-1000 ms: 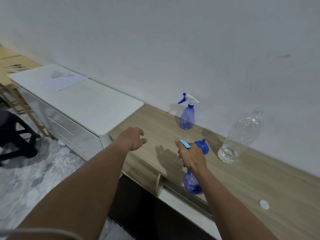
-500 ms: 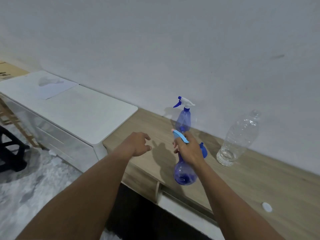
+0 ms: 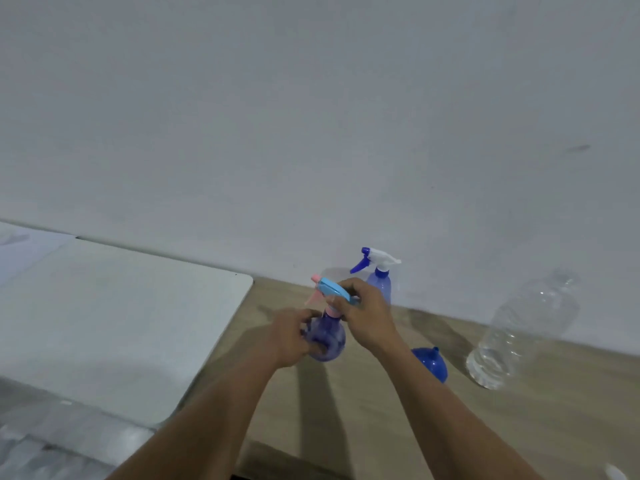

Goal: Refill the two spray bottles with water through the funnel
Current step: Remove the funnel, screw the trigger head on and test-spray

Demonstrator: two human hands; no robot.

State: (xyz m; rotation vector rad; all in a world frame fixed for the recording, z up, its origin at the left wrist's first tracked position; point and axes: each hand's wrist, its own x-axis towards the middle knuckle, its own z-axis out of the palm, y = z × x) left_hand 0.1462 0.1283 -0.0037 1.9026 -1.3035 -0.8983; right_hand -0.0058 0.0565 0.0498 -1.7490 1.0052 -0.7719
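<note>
I hold a round blue spray bottle [image 3: 329,336] with a light-blue and pink trigger head above the wooden desk [image 3: 398,420]. My left hand [image 3: 291,336] wraps its round body. My right hand [image 3: 365,315] grips the trigger head at the neck. A second blue spray bottle [image 3: 379,284] with a white and blue head stands upright by the wall, behind my right hand. A blue funnel [image 3: 431,363] lies on the desk to the right of my right arm. A clear plastic water bottle [image 3: 519,332] stands further right, with a little water at its bottom.
A white cabinet top [image 3: 114,323] adjoins the desk on the left, slightly lower. A small white cap [image 3: 616,472] lies at the bottom right edge of the desk. The grey wall [image 3: 311,133] runs right behind the desk.
My right hand has lifted the round spray bottle up and to the left. My left hand has come in and closed around the bottle's body. The view has tilted up toward the wall.
</note>
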